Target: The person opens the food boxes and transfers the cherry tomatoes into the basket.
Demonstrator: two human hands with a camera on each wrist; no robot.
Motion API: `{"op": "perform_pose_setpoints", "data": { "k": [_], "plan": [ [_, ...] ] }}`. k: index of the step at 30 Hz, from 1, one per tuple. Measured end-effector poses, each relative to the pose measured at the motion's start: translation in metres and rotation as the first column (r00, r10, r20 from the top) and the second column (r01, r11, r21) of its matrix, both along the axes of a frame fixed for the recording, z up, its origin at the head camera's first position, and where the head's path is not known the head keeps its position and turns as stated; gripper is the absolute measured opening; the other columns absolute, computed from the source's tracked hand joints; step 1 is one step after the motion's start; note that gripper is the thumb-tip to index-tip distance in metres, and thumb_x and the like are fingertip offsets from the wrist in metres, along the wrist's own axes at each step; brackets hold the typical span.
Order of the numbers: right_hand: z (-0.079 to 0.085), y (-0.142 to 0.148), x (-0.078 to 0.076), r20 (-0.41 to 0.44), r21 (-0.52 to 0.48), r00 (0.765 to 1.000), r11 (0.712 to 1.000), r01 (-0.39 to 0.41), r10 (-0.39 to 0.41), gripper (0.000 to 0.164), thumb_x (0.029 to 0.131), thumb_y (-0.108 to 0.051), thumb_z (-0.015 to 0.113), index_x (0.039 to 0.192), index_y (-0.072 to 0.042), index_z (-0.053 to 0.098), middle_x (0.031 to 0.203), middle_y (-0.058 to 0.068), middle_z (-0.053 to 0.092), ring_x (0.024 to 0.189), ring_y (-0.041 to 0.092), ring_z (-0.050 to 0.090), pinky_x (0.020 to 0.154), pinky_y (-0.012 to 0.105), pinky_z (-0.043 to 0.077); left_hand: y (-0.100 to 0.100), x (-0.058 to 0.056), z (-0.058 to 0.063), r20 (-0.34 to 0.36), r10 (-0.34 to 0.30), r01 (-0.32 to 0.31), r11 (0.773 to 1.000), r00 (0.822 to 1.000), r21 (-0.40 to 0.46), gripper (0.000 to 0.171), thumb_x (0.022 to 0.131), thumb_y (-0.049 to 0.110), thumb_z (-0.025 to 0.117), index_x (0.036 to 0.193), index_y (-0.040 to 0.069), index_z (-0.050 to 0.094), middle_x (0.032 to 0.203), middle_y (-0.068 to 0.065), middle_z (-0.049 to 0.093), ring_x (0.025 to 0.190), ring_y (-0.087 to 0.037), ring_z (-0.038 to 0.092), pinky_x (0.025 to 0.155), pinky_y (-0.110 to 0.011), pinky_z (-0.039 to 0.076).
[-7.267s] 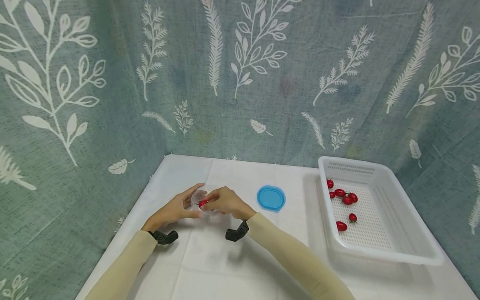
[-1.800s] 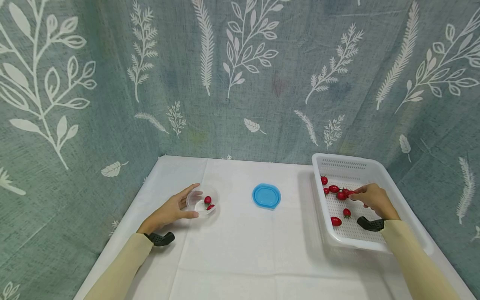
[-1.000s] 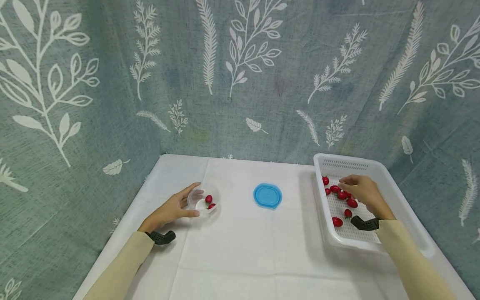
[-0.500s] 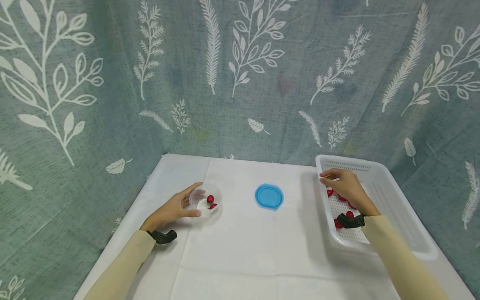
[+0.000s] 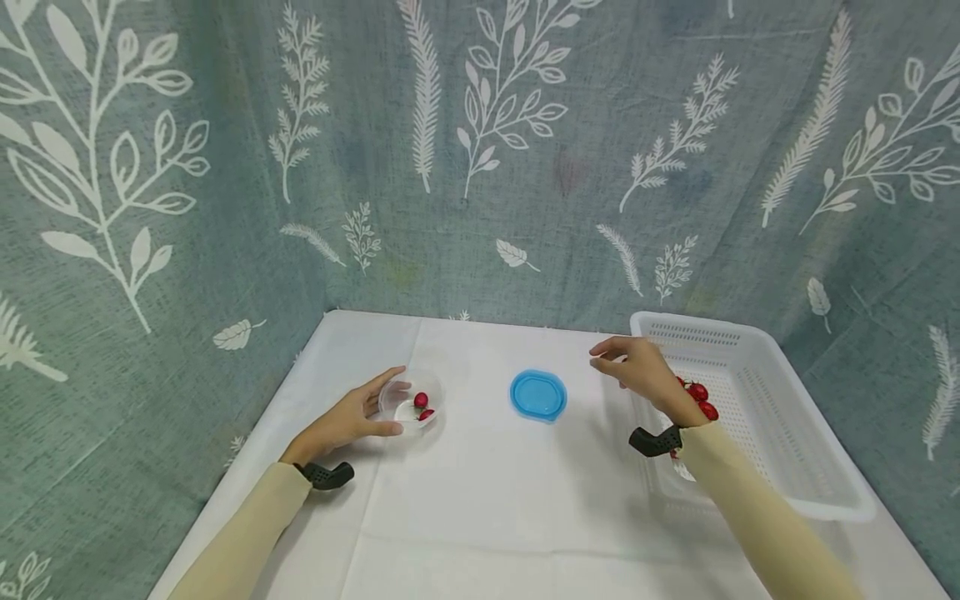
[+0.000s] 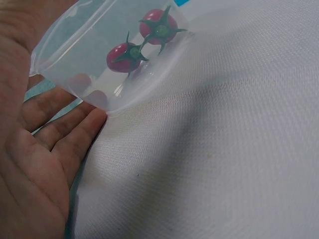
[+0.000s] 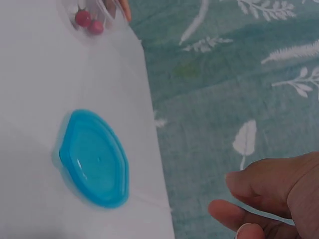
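Observation:
My left hand (image 5: 345, 425) holds a small clear plastic tub (image 5: 403, 412) at the left of the table, thumb at its near side and fingers round the far side. Two cherry tomatoes (image 6: 158, 26) with green stems lie inside the tub. The right hand (image 5: 637, 367) is in the air by the left rim of a white basket (image 5: 772, 442), its thumb and forefinger apart with nothing between them. Several cherry tomatoes (image 5: 697, 392) lie in the basket, some hidden behind the right hand and forearm. A blue lid (image 5: 538, 395) sits between the two hands.
A white cloth (image 5: 480, 492) covers the table. Behind it and along the left side hangs a blue-green leaf-patterned curtain (image 5: 450, 250). The basket's raised walls stand at the right end.
Earlier the right hand held a tomato at the tub, then reached among the tomatoes in the basket. It has since moved left, empty, past the basket rim. The left hand stays at the tub.

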State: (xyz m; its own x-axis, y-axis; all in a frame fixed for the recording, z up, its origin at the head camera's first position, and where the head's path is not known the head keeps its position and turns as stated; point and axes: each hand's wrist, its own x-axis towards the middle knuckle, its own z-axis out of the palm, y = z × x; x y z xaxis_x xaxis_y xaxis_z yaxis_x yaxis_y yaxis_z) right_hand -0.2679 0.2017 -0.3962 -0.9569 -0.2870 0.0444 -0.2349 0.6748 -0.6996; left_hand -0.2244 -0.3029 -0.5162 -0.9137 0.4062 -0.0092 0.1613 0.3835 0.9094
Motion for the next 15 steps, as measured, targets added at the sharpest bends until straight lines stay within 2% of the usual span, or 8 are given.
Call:
{"op": "perform_pose_setpoints", "data": {
  "k": [8, 15],
  "plan": [
    [-0.003, -0.039, 0.001, -0.015, -0.031, 0.997, 0.996, -0.082, 0.082, 0.021, 0.099, -0.023, 0.071, 0.116, -0.012, 0.076, 0.108, 0.009, 0.074, 0.071, 0.021, 0.060, 0.059, 0.036, 0.056, 0.000, 0.000, -0.001, -0.009, -0.015, 0.015, 1.000, 1.000, 0.014, 0.104, 0.085, 0.030, 0.087, 0.166, 0.032, 0.022, 0.168, -0.004, 0.026, 0.156, -0.033, 0.016, 0.121, -0.051, 0.027],
    [-0.006, -0.072, 0.002, 0.010, -0.043, 0.993, 0.992, -0.118, 0.119, 0.020, 0.099, -0.024, 0.071, 0.116, -0.014, 0.076, 0.106, 0.004, 0.073, 0.079, 0.020, 0.063, 0.065, 0.035, 0.059, -0.001, -0.001, -0.003, -0.014, -0.017, 0.017, 1.000, 1.000, 0.020, 0.103, 0.085, 0.030, 0.088, 0.165, 0.033, 0.023, 0.168, -0.007, 0.025, 0.156, -0.034, 0.015, 0.121, -0.054, 0.026]
  ]
}}
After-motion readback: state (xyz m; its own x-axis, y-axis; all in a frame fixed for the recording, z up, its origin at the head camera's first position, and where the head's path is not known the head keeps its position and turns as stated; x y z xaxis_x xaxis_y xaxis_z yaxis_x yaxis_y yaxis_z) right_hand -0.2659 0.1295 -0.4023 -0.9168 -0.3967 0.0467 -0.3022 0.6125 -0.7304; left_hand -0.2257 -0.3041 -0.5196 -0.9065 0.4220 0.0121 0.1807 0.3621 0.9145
